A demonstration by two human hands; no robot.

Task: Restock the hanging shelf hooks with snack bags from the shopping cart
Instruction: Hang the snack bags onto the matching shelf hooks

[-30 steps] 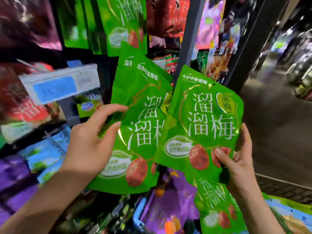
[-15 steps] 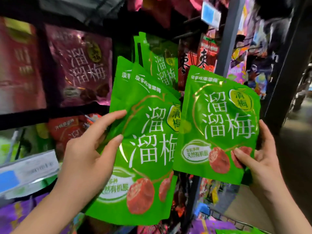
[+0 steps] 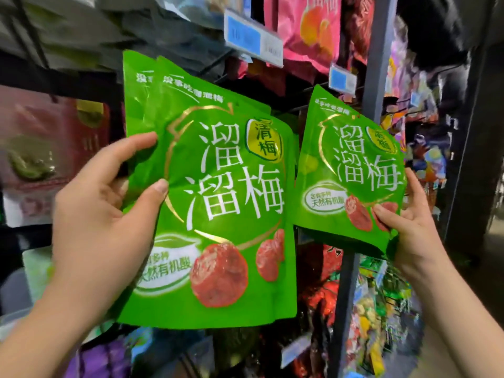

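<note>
My left hand point(image 3: 101, 222) grips a stack of green snack bags point(image 3: 218, 214) by their left edge, thumb on the front bag and fingers behind. At least two bags overlap there. My right hand point(image 3: 409, 225) holds another green snack bag point(image 3: 351, 170) by its lower right corner, thumb pressed on the front. Both lots are raised in front of the hanging shelf hooks point(image 3: 313, 107), whose dark wires show between and above the bags. The shopping cart is out of view.
A grey upright post point(image 3: 373, 85) runs down behind the right bag. Blue price tags point(image 3: 253, 39) hang above. Pink and red bags point(image 3: 311, 28) hang at the top, dark red bags point(image 3: 54, 148) at the left, and mixed colourful packets fill the lower right.
Both hands have lifted the green bags higher against the shelf, and the view has tilted up. The cart and the aisle floor have dropped out of sight.
</note>
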